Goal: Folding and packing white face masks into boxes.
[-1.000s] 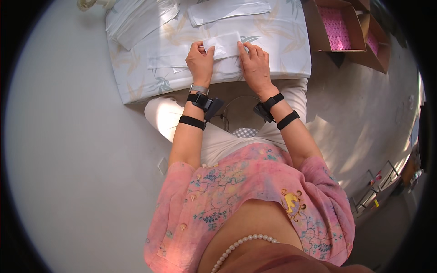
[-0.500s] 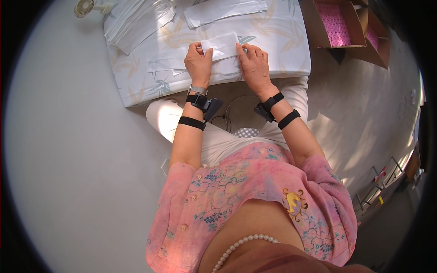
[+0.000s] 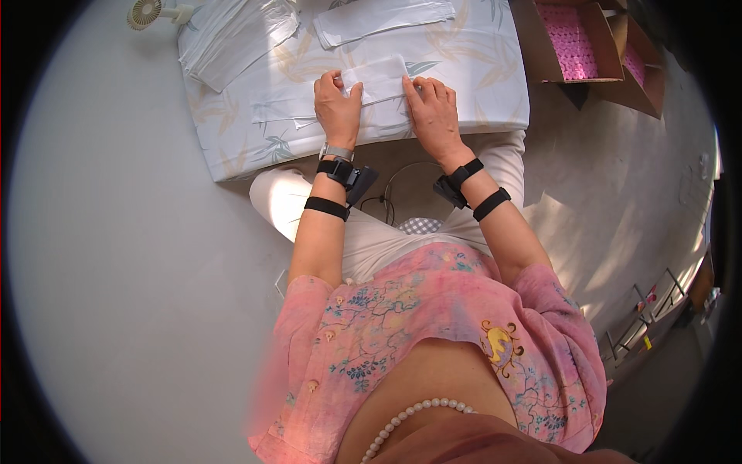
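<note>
A small flat white piece point(image 3: 376, 80), slightly see-through, lies between my two hands near the table's front edge. Whether it is paper, film or a bag I cannot tell. My left hand point(image 3: 338, 107) is closed on its left end, with thumb and curled fingers at that side. At its right edge my right hand point(image 3: 434, 114) has its thumb and forefinger pressed on the border, the other fingers bent. Beneath and to the left, long thin white sheets point(image 3: 280, 110) lie flat on the patterned tablecloth point(image 3: 471, 97).
A fanned pile of white sheets point(image 3: 232, 46) lies at the table's far left, and a second stack point(image 3: 386, 21) at the far middle. A small fan point(image 3: 144, 13) stands off the left corner. Cardboard boxes point(image 3: 607, 76) with pink contents are at the right.
</note>
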Demonstrator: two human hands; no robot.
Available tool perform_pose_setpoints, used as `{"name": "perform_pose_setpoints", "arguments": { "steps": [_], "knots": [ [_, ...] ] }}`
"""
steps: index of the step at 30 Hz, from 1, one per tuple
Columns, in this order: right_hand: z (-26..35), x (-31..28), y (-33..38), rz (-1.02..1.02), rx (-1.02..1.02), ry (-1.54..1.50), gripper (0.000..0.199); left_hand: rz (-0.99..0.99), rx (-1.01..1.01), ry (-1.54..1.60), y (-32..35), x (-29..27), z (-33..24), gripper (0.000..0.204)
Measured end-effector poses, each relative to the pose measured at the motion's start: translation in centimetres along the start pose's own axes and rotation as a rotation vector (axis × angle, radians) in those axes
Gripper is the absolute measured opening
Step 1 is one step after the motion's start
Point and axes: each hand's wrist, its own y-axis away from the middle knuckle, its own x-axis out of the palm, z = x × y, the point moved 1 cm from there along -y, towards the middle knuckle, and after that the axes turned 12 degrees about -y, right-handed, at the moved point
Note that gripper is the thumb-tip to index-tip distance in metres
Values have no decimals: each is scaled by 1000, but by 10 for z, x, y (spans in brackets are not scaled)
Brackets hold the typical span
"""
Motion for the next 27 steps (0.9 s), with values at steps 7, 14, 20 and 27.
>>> {"name": "perform_pose_setpoints", "arguments": {
  "steps": [7, 14, 20, 27],
  "knots": [
    [-1, 0, -1, 0, -6, -17, 50, -98, 218, -169, 11, -6, -19, 55],
    [-7, -7, -14, -113, 36, -102, 54, -79, 583, -128, 41, 13, -28, 49],
    [-24, -13, -35, -25, -103, 30, 56, 149, 624, -218, 70, 22, -38, 66],
    [-34, -12, -37, 78, -128, 128, 51, 151, 630, -279, 74, 29, -28, 64]
  ]
}}
